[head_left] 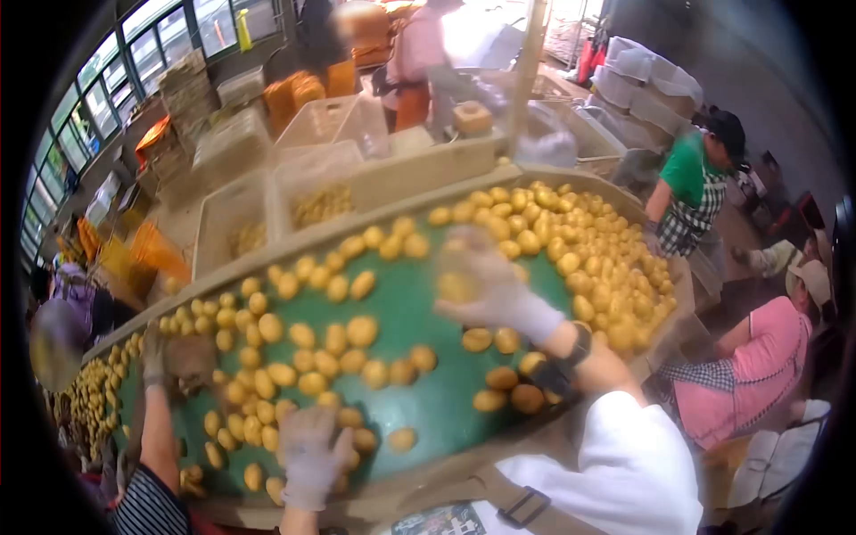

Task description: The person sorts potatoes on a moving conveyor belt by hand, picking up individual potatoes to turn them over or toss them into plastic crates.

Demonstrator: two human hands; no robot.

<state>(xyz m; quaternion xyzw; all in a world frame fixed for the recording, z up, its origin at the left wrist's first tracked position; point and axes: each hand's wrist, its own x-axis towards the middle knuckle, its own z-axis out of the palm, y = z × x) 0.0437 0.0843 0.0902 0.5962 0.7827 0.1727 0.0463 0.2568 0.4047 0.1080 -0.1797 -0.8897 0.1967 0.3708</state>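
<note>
Here, yellow, potato-like produce lies scattered and heaped across a smooth green surface. The right hand, in a pale glove and blurred, is closed around one potato. The left hand, also gloved, reaches palm down among others, fingers loosely spread; whether it grips one, I cannot tell. Each piece is rounded, probably firm and light, perhaps slippery against the glove, and likely to bruise if dropped. The rounded middle would seem the best hold.
</note>
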